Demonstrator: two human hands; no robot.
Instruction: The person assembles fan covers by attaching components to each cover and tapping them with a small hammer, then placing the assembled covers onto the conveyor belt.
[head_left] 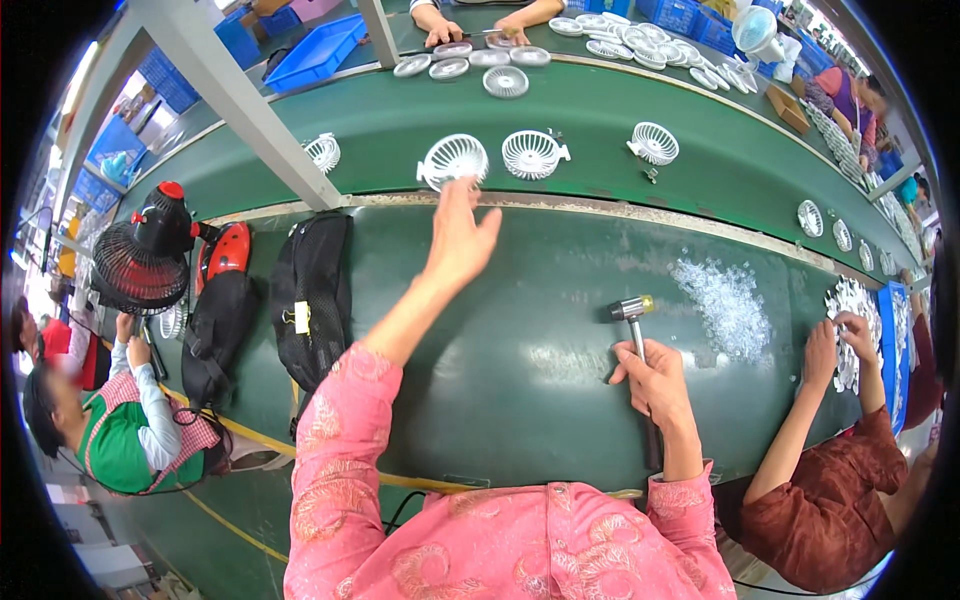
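My left hand (462, 238) reaches out to the belt, thumb spread, its fingertips overlapping the lower edge of a white round fan housing (456, 155) with slatted ribs. Whether the fingers press on the housing is hard to tell. In my right hand (655, 382) is a small two-faced mallet (630, 308) with a metal shaft, a black face and a yellowish one. Its head points away from me, above the green worktable (520, 340). Just right of the left hand, a second white fan housing (531, 155) lies on the green belt (590, 110).
Small clear pieces (722, 308) are heaped right of the mallet. A co-worker's hands (835, 340) handle white parts (856, 315) at the far right. Left stand a black bag (315, 290) and a black desk fan (140, 260). A white post (245, 100) rises near the belt.
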